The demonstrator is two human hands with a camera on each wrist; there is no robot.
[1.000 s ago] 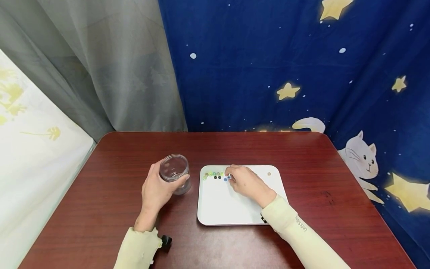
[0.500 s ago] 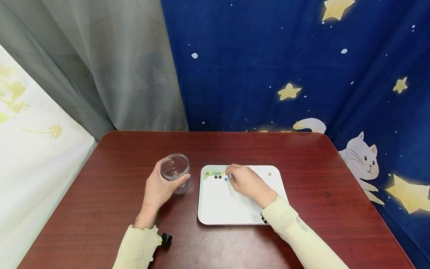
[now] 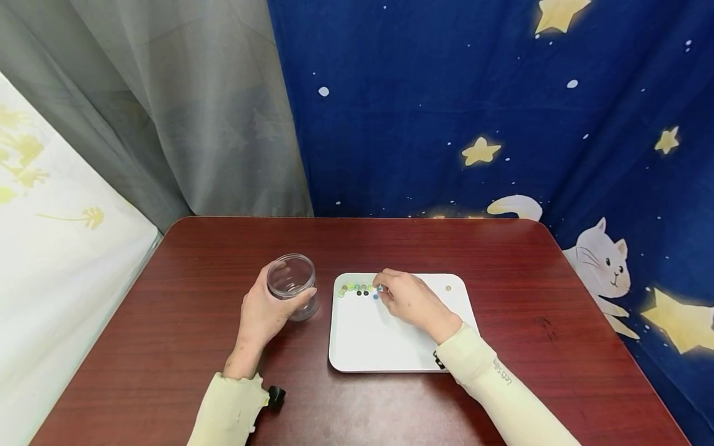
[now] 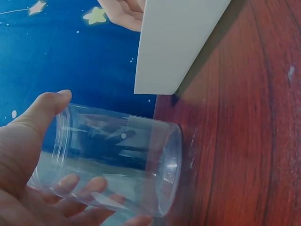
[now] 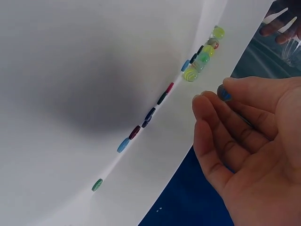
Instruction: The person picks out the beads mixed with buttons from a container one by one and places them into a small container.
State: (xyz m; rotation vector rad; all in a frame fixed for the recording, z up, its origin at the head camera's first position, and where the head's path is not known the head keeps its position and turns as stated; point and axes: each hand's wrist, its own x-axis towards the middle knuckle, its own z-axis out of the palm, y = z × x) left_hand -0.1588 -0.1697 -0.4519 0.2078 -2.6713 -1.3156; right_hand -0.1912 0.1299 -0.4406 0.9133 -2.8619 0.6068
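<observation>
A: Left of centre in the head view, item one: left hand (image 3: 262, 316), fingers and thumb wrapped round a clear jar (image 3: 292, 286) that stands upright on the dark red table (image 3: 195, 297). Jar looks empty.

B: Confirmed from the left wrist view: thumb (image 4: 40, 113) along the jar's near wall, other fingers seen through the plastic low in the frame. Jar (image 4: 120, 160) sits just beside the left edge of the white tray (image 4: 174, 42), not touching it.

A: Item two, centre of the head view: right hand (image 3: 411, 300) over the upper part of the white tray (image 3: 385, 347), fingers bent, tips at the row of beads.

B: Grip?

A: Right wrist view shows a blue bead (image 5: 224, 92) pinched at the fingertips (image 5: 207, 101), right of centre in that frame. Remaining fingers loosely curled.

B: Item three, beads?

A: A cluster of green and yellow beads (image 3: 352, 288) along the tray's upper left rim, with a few dark beads (image 3: 362, 293) just below. One tan bead (image 3: 447, 288) lies apart at the tray's upper right corner.

B: Surroundings?

A: Blue star-and-cat curtain (image 3: 502, 111) upper right, grey curtain (image 3: 184, 111) upper left. Cream sleeves on both arms.
</observation>
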